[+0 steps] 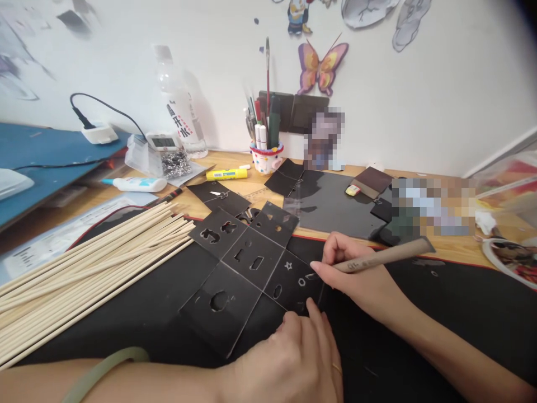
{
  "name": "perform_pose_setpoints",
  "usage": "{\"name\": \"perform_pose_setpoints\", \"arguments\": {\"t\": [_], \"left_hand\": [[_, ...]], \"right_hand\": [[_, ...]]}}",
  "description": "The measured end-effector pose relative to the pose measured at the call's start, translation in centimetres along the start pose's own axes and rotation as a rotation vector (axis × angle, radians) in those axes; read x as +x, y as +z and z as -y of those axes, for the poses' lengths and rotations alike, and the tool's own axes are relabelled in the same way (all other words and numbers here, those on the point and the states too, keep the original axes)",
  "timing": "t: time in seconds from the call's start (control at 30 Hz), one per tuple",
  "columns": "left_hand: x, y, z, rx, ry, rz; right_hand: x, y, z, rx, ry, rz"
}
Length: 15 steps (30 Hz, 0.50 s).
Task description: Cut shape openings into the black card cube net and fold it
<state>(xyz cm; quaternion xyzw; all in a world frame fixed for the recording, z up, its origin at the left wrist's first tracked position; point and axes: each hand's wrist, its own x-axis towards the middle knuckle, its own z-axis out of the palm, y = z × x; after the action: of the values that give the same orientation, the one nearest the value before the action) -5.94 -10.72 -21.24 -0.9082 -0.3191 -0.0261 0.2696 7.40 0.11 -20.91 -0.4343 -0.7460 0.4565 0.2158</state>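
Note:
A black card sheet (235,268), scored into panels with small cut-out shapes, lies on a black mat (138,313). My right hand (356,280) grips a brown pen-like tool (386,256), its tip down on the card's right panel near a star cut-out (288,265). My left hand (297,358) rests curled on the card's near edge, fingertips pressing it down; a pale green bangle (104,364) is on that wrist.
Several long wooden sticks (84,268) lie to the left. Behind stand a pen cup (266,157), a plastic bottle (180,106), a yellow glue stick (226,174), a white tube (136,183), more black card pieces (335,201) and a blue board (46,151).

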Motion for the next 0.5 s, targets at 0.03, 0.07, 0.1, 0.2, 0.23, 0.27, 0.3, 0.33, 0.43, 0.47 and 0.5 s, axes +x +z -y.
{"name": "perform_pose_setpoints", "arguments": {"t": [0.03,0.07,0.1,0.2,0.23,0.27,0.3,0.33,0.43,0.47,0.5], "left_hand": [[0.1,0.2,-0.1,-0.008,-0.018,-0.023],[0.2,0.4,-0.1,-0.011,-0.044,-0.037],[0.2,0.6,-0.2,-0.014,-0.071,-0.048],[0.3,0.9,-0.4,-0.01,-0.145,-0.071],[0.2,1.0,-0.5,-0.001,-0.164,-0.076],[0.2,1.0,-0.5,0.012,-0.183,-0.081],[0.2,1.0,-0.6,0.025,-0.197,-0.082],[0.2,1.0,-0.6,0.035,-0.207,-0.079],[0.3,0.9,-0.6,0.041,-0.222,-0.055],[0.4,0.9,-0.6,0.047,-0.221,-0.054],[0.4,0.9,-0.5,0.056,-0.214,-0.054]], "right_hand": [[0.0,0.1,0.0,0.011,0.006,0.016],[0.1,0.3,0.0,0.011,0.009,0.027],[0.1,0.5,0.0,0.003,0.009,0.029],[0.3,1.2,-0.2,-0.047,-0.015,-0.015],[0.3,1.3,-0.3,-0.064,-0.026,-0.036],[0.3,1.5,-0.4,-0.081,-0.034,-0.057],[0.3,1.5,-0.5,-0.099,-0.044,-0.076],[0.3,1.6,-0.6,-0.116,-0.055,-0.092],[0.2,1.6,-0.8,-0.157,-0.077,-0.111],[0.2,1.5,-0.8,-0.162,-0.083,-0.108],[0.2,1.5,-0.8,-0.166,-0.089,-0.103]]}}
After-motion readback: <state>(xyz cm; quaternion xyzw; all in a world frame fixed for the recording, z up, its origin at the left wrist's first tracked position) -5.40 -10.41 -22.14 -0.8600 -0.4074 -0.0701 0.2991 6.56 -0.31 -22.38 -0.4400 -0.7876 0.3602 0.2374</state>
